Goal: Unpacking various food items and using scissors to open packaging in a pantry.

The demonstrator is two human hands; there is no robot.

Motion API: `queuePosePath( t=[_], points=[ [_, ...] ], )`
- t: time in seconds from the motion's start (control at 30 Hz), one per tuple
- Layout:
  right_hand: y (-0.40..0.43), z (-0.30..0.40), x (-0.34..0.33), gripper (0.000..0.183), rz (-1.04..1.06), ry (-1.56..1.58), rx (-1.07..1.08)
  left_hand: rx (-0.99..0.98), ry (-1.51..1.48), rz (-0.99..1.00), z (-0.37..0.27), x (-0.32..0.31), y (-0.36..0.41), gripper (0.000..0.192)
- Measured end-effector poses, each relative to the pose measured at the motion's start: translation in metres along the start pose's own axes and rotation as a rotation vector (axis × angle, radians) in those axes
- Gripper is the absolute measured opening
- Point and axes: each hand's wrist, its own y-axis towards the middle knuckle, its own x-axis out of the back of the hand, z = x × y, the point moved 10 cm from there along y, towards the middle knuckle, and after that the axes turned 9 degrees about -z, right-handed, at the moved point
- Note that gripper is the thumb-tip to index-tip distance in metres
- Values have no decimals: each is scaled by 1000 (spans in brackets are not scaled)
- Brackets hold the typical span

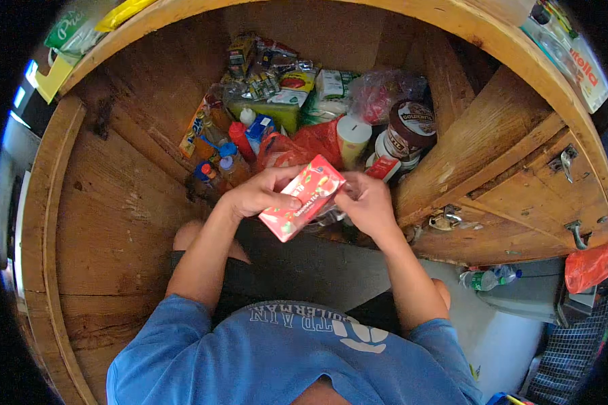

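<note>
My left hand (256, 195) grips a red carton of tea (304, 197), its thumb pressed across the printed front. The carton is tilted, with its upper end pointing away to the right. At that end are the curled, blurred fingers of my right hand (369, 205); whether they grip the carton cannot be made out. Below the carton and my right hand shows some crumpled clear plastic (329, 215). Just beyond my hands, a red plastic bag (309, 144) lies in the wooden cabinet, beside a pale canister with a white lid (353, 139).
Several bottles (228, 167) stand at the cabinet's left, packets (296, 83) are piled behind, and a brown-lidded jar (410, 126) is at right. An open wooden door (116, 202) flanks my left; a door with a metal latch (446, 217) is on my right. Plastic bottles (486, 278) lie lower right.
</note>
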Motion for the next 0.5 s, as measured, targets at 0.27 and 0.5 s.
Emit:
queuePosePath(
  t=[0.27,0.5],
  points=[
    [-3,-27,0,20,31,-74,-279,-194,449,-457,-25,-10,0,89],
    [-4,20,-3,25,17,-579,211,-163,866,-599,-12,-25,-4,75]
  ],
)
